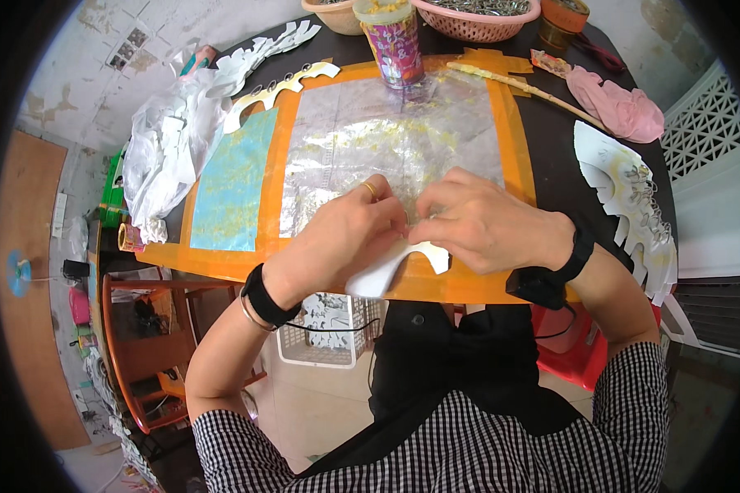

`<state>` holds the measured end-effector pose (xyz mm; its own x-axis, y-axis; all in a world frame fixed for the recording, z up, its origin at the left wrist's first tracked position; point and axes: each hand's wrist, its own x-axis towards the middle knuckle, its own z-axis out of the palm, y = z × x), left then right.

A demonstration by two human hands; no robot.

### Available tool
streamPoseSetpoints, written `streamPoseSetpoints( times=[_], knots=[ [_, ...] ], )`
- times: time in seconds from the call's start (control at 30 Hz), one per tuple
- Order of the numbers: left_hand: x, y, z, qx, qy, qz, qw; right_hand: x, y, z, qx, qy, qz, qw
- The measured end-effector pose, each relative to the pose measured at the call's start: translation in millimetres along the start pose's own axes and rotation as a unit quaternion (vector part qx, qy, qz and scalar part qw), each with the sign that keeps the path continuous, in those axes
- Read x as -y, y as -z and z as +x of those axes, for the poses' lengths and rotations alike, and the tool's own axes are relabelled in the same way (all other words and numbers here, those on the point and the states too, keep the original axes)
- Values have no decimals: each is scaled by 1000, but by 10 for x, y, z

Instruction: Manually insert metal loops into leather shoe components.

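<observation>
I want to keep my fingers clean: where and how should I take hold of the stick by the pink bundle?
I'd pinch the stick across its bare stretch right of the middle, coming from above on the near side. Its left end is smeared yellow, it is thin and lies slanted, and its right end sits close to the pink bundle.

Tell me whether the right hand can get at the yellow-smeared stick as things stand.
Probably yes: the stick lies on the table beyond the right hand, and nothing appears to cover its middle. The fingers are busy at the white piece, though, so they may need freeing first.
</observation>
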<state>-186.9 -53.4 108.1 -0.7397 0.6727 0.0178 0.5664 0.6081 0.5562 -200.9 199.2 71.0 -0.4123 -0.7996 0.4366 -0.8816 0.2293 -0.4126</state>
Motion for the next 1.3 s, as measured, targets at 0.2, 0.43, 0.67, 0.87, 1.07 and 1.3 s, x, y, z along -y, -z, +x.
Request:
streamPoseSetpoints(
  times=[0.2, 0.43, 0.67, 0.87, 1.07, 1.3],
  knots=[
    [-110, -203, -137, -88, -11, 82, 993, 78, 24, 54, -35, -19, -16, 999],
    [-239, -315, -245, -146, 68, 58, 985, 82, -21, 44, 4, -19, 24, 1000],
    [-194, -469, -275, -165, 129, -32, 977, 155, -137, 16, -19, -33, 16, 999],
    [-210, -639, -300, -219, 129, -1, 967, 178, -144, 15, -13, -49, 19, 999],
    [-237, -512, -373, -225, 117, -44, 966, 180, -107, 19, 4, -36, -24, 999],
    [-219, -226, -192, -104, 215, -91, 967, 156, -59, 5, 23, -21, -43, 999]
  ],
)
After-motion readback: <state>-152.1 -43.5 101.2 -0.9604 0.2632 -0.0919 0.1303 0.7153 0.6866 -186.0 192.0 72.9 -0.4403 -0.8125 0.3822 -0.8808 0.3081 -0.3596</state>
